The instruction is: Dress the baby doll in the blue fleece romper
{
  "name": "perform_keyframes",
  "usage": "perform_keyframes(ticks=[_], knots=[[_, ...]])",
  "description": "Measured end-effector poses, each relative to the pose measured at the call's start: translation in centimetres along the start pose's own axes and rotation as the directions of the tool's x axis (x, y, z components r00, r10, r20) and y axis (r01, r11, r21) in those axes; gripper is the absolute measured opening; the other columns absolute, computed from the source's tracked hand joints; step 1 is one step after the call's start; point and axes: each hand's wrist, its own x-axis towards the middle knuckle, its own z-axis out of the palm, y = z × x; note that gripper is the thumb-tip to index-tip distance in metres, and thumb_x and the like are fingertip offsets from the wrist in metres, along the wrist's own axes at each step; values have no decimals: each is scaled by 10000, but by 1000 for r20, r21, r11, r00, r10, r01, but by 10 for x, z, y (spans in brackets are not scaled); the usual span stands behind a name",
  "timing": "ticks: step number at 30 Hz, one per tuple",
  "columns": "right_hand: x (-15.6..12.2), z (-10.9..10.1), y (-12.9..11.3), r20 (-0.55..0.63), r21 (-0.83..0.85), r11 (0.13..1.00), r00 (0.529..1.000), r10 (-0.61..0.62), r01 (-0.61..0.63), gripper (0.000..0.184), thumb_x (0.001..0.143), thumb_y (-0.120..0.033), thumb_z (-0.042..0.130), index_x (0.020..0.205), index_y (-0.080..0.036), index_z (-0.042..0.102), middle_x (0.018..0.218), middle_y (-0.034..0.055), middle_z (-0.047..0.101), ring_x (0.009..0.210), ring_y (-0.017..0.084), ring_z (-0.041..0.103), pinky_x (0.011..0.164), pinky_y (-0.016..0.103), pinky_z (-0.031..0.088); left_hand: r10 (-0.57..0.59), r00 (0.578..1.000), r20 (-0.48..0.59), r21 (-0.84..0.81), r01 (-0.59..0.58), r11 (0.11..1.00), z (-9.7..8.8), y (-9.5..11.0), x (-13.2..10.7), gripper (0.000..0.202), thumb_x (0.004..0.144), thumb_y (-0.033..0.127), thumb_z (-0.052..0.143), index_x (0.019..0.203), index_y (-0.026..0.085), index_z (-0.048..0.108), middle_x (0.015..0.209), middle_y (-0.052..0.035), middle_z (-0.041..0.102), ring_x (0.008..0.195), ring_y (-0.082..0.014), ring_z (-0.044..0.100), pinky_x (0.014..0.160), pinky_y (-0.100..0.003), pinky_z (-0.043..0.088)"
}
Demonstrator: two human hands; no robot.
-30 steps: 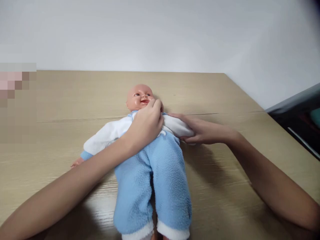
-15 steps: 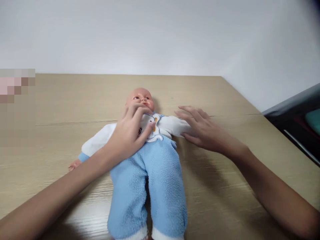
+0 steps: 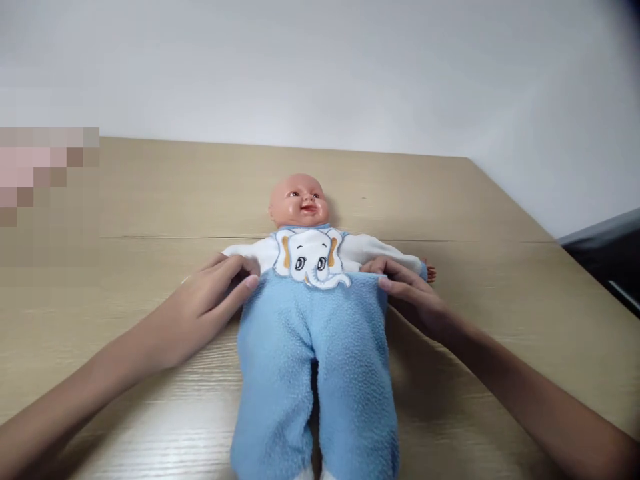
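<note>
A baby doll [image 3: 299,199] lies on its back on a light wooden table [image 3: 150,193], head away from me. It wears a white top with an elephant bib [image 3: 310,259] and blue fleece trousers [image 3: 315,353]. My left hand [image 3: 213,297] pinches the trousers' waist edge on the left side, thumb above and fingers below. On the right side my right hand [image 3: 413,297] pinches the same waist edge, just under the doll's white sleeve. The doll's small hand [image 3: 431,272] shows beyond my right fingers. Its feet are cut off by the lower edge of the view.
A plain white wall rises behind the table. A dark piece of furniture [image 3: 605,247] stands past the table's right edge. A pixelated patch [image 3: 40,173] covers something at the far left of the table.
Both hands have left the doll's chest and right arm and dropped to the two sides of the trousers' waist. The elephant bib now shows in full, and the doll lies straighter.
</note>
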Motion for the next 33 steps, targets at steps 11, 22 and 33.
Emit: perform_keyframes(ticks=[11, 22, 33], knots=[[4, 18, 29, -241, -613, 772, 891, -385, 169, 136, 1119, -423, 682, 1136, -292, 653, 1058, 49, 757, 953, 254, 707, 867, 421, 559, 41, 997, 66, -83, -35, 996, 0, -14, 8, 253, 1117, 530, 534, 1149, 303, 642, 993, -32, 728, 870, -270, 682, 790, -417, 547], [6, 9, 36, -219, -783, 599, 826, -519, 169, 116, 1055, -229, 664, 1154, -262, 613, 1090, 76, 695, 1000, 277, 658, 899, 459, 550, 146, 981, -126, 421, -81, 904, 22, -14, 3, 197, 1119, 429, 434, 1168, 253, 511, 1152, -159, 737, 1087, -415, 680, 957, -596, 519], [2, 12, 33, -449, -600, 721, 600, -662, 347, 115, 1071, -294, 641, 1070, -292, 526, 964, 12, 553, 866, 228, 550, 1014, 497, 526, 456, 833, -313, 379, -331, 864, 26, 59, 30, 116, 1158, 289, 474, 1198, 271, 581, 1252, -112, 707, 1199, -343, 649, 1067, -553, 532]])
